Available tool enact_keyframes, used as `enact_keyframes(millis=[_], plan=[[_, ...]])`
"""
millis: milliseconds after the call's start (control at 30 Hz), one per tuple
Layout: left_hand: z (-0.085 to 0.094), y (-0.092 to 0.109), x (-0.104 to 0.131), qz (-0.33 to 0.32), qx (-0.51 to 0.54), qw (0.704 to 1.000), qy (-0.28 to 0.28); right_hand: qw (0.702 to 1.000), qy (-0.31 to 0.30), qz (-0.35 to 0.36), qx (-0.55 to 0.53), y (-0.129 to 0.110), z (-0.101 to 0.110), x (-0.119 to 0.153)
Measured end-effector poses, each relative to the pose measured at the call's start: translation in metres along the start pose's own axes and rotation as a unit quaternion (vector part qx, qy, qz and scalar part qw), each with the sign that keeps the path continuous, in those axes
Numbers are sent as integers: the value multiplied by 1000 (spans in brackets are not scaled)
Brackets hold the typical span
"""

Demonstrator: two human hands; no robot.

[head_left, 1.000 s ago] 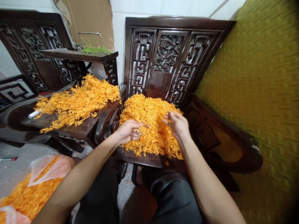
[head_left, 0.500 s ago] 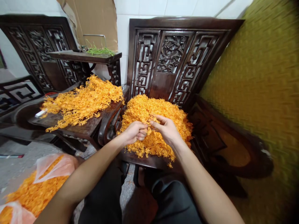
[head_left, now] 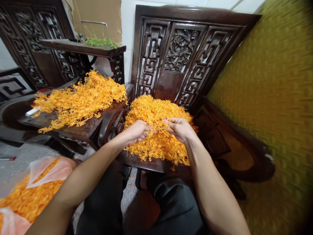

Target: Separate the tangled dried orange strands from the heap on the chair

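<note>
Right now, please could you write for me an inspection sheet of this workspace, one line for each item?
Surface: dark carved wooden chair, its seat bears the near orange pile.
Job's things: orange sprig held between both hands above that pile.
Clutter: second orange pile on the left chair; plastic bag with orange pieces on the floor; green stems on a small table.
Grippers: left hand and right hand both pinch the sprig.
Cables: nothing seen.
Surroundings: white tiled wall, cardboard, yellow-green woven surface at right.
</note>
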State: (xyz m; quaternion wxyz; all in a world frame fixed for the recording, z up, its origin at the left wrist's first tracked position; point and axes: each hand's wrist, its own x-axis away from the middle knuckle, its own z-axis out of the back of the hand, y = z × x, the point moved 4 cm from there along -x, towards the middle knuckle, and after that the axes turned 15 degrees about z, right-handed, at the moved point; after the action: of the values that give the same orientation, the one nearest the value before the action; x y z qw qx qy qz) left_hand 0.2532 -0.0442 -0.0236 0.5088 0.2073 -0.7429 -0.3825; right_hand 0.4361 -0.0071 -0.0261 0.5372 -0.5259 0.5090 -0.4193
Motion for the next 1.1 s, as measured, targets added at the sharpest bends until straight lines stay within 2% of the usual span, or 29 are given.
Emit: enact_keyframes(millis=[67, 133, 267, 333, 433, 567, 733, 800, 867, 933, 1033, 1100], plan=[[5, 3, 4, 4, -2, 1000, -21, 1000, -21, -9, -8, -1, 2, -1], [17, 4, 10, 2, 0, 1000, -18, 1000, -8, -11, 7, 2, 16, -3], [49, 1, 24, -45, 66, 997, 21, 986, 164, 20, 27, 15, 75, 1], [54, -4, 24, -51, 84, 994, 40, 987, 161, 3, -3, 25, 88, 5], [39, -9, 13, -39, 74, 995, 45, 993, 81, -29, -75, 32, 78, 8], [7, -7, -9, -53, 89, 994, 40, 989, 25, -27, -142, 28, 53, 7], [-12, -1, -34, -123, 178, 976, -25, 986, -14, 5, -165, 23, 37, 11], [-15, 2, -42, -163, 202, 965, -30, 989, -17, 5, -150, 22, 29, 13], [-19, 4, -48, -199, 168, 965, -18, 991, -15, 4, -134, 21, 20, 15], [-23, 6, -51, -220, 83, 972, -8, 992, -31, 10, -121, 19, 10, 16], [-26, 6, -51, -230, -45, 972, 27, 990, -79, 33, -112, 14, -2, 19], [-26, 5, -48, -226, -83, 969, 61, 988, -102, 43, -110, 10, -8, 22]])
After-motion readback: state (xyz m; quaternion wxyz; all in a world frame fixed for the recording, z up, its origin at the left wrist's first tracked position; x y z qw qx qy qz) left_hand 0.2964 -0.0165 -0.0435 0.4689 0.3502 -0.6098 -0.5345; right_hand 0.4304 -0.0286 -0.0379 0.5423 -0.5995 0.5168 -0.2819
